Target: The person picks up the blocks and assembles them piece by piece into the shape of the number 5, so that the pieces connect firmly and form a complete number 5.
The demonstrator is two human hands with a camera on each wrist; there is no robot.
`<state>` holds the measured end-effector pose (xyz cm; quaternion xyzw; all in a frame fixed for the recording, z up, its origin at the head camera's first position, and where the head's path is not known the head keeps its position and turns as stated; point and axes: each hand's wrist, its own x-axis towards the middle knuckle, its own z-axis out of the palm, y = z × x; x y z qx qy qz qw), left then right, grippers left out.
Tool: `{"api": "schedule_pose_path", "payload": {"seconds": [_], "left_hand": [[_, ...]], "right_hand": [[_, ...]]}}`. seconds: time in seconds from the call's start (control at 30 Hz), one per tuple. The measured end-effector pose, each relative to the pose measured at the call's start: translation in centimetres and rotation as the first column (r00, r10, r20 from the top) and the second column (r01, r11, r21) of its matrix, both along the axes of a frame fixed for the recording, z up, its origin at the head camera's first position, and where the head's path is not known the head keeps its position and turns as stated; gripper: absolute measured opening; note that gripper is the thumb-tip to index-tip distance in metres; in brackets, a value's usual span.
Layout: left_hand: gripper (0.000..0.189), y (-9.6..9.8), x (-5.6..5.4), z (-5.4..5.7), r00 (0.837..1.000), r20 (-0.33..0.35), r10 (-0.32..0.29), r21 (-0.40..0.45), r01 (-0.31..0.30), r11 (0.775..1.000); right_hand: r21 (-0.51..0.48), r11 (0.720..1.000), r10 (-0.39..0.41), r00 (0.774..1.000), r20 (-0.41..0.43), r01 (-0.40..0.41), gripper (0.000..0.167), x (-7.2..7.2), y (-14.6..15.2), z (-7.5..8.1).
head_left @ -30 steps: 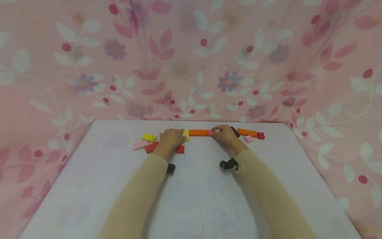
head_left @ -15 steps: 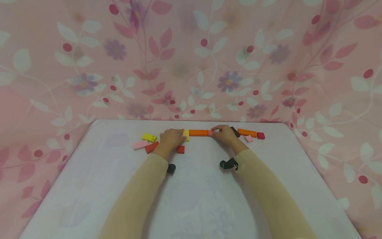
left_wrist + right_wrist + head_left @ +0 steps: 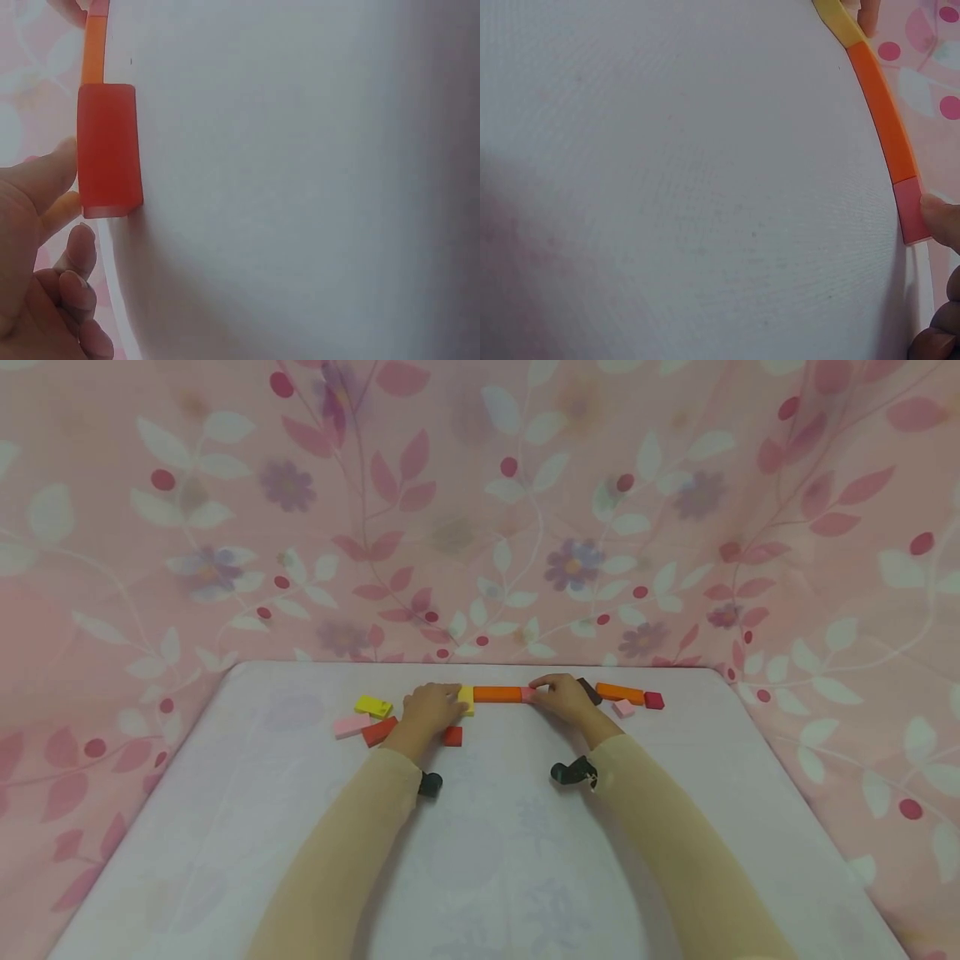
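Observation:
A yellow block (image 3: 467,700), a long orange block (image 3: 497,694) and a small pink block (image 3: 527,695) touch end to end in a row near the table's far edge. At the left end, my left hand (image 3: 429,706) holds the yellow block between thumb and fingers. My right hand (image 3: 564,697) pinches the pink block at the other end, its thumb (image 3: 939,217) against the side in the right wrist view. Just in front of the left hand lies a red block (image 3: 453,737); in the left wrist view this red block (image 3: 109,146) hides part of the grip.
Left of the left hand lie a yellow piece (image 3: 372,707), a light pink block (image 3: 351,726) and a red block (image 3: 380,732). Right of the right hand are a dark block (image 3: 589,691), an orange block (image 3: 619,693), a pink block (image 3: 623,708) and a crimson block (image 3: 654,700).

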<state>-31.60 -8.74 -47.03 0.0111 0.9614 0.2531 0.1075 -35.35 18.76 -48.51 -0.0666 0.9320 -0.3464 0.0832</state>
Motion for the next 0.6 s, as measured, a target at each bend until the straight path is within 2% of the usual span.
{"api": "schedule_pose_path", "payload": {"seconds": [0.2,0.6], "left_hand": [[0.055,0.03,0.14,-0.03,0.999,-0.032,-0.021,-0.004,0.021,1.000],[0.056,-0.12,0.09,-0.18,0.998,-0.041,-0.037,0.019,0.038,0.999]], "right_hand": [[0.012,1.000,-0.014,1.000,0.012,0.013,0.039,0.29,-0.11,0.37],[-0.020,1.000,-0.018,1.000,-0.001,0.018,0.040,0.40,0.01,0.22]]}}
